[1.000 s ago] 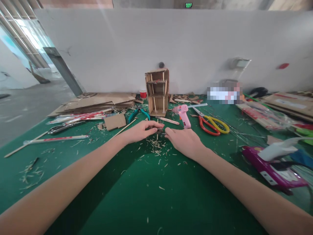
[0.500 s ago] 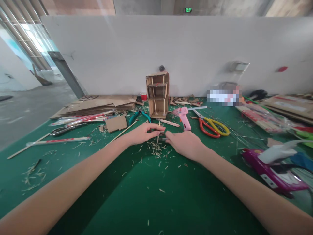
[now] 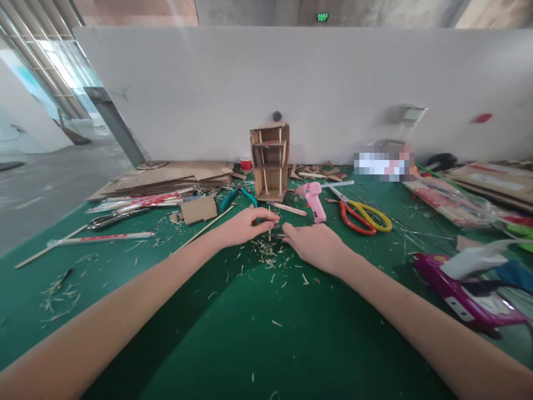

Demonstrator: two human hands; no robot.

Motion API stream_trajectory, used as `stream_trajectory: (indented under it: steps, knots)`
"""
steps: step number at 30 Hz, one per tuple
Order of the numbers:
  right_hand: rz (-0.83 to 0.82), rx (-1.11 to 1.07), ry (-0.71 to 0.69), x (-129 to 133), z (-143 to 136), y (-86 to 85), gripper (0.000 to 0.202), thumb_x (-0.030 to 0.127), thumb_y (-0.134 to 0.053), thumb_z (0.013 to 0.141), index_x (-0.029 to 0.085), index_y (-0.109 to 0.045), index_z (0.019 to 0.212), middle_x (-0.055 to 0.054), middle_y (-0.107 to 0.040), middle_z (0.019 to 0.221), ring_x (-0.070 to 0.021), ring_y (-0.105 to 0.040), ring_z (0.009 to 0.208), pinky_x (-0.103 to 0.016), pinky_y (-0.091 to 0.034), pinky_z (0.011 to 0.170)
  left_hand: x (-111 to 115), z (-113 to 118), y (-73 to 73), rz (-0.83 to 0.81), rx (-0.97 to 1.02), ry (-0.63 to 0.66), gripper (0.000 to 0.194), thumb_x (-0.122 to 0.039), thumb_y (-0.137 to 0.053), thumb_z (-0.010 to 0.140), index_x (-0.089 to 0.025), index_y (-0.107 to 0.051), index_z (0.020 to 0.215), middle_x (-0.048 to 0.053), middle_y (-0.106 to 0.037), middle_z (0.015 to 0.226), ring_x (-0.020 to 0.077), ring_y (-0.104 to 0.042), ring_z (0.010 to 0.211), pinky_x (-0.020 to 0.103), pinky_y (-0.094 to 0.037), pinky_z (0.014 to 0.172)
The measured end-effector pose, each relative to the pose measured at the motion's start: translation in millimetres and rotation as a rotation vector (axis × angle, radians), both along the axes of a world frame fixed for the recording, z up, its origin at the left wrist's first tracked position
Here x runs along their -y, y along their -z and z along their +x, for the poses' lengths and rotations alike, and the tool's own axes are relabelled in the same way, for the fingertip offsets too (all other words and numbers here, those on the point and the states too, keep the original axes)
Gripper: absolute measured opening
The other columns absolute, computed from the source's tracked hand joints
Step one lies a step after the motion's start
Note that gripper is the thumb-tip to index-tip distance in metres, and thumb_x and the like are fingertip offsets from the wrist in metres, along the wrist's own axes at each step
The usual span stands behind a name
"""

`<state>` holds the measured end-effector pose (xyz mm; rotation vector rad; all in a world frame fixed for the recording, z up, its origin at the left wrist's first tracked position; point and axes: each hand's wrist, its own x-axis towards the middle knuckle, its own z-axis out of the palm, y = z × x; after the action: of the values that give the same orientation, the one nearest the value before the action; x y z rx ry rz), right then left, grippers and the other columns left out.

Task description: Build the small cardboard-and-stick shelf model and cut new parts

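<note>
- Far left of the frame, at mid-height: a wrapped pair of sticks (image 3: 102, 239) lies on the green tabletop (image 3: 233, 344), with dark-tipped scraps and curled shavings below it.
- Left of centre: flat cardboard sheets (image 3: 179, 173) are stacked against the pale wall; a small cardboard piece (image 3: 199, 210) lies nearer.
- Just right of that piece: teal-handled pliers (image 3: 225, 201), handles spread.
- Frame centre: the left hand (image 3: 246, 226) is closed, thumb and fingers pinching a thin pale stick (image 3: 270, 235), which stands roughly upright at the fingertips. Loose shavings (image 3: 266, 254) are scattered below it.
- Behind the stick, upper centre: an open-fronted cardboard shelf (image 3: 286, 161) stands upright.
- Right beside the stick: a narrow grey tool (image 3: 278, 236), too small to identify, points leftward from the closed grip of the right hand (image 3: 315, 243).
- Right of centre: a pink glue gun (image 3: 314, 200) lies behind the right hand, then scissors (image 3: 348, 202) with red and yellow handles.
- Right side, lower half: a purple power strip (image 3: 433, 271) with a white plug inserted.
</note>
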<state>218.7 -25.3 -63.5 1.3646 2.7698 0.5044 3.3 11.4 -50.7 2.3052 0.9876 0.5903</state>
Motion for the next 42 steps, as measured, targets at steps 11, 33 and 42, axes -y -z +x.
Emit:
stream_trajectory:
  steps: [11, 33, 42]
  knots:
    - [0.064, -0.03, 0.019, 4.1, 0.0, 0.7, 0.024, 0.031, -0.032, 0.1, 0.017, -0.052, 0.1, -0.006, -0.071, 0.075, -0.0136, -0.057, 0.047, -0.029, -0.014, 0.047, -1.0, -1.2, 2.2, 0.022, -0.013, 0.003, 0.036, -0.042, -0.047, 0.092, -0.023, -0.062, 0.119, 0.006, -0.06, 0.13, 0.0195, -0.058, 0.111, 0.032, -0.047, 0.091]
    - [-0.001, 0.027, 0.013, 5.0, -1.4, -2.4, 0.024, 0.034, -0.034, 0.099, 0.017, -0.052, 0.101, -0.005, -0.07, 0.069, -0.0153, -0.057, 0.047, -0.029, -0.015, 0.046, -4.8, -10.5, -0.5, -0.094, -0.016, 0.085, 0.034, -0.035, -0.045, 0.093, -0.025, -0.056, 0.123, 0.006, -0.054, 0.135, 0.0178, -0.055, 0.118, 0.033, -0.044, 0.098]
    - [0.101, 0.016, 0.07, 3.8, -1.6, 2.9, 0.03, 0.034, -0.029, 0.101, 0.017, -0.053, 0.096, -0.004, -0.066, 0.061, -0.0164, -0.057, 0.046, -0.029, -0.012, 0.046, -13.7, -19.9, 8.3, -0.125, 0.047, 0.115, 0.032, -0.028, -0.043, 0.092, -0.025, -0.054, 0.122, 0.004, -0.058, 0.132, 0.0174, -0.055, 0.12, 0.035, -0.044, 0.1]
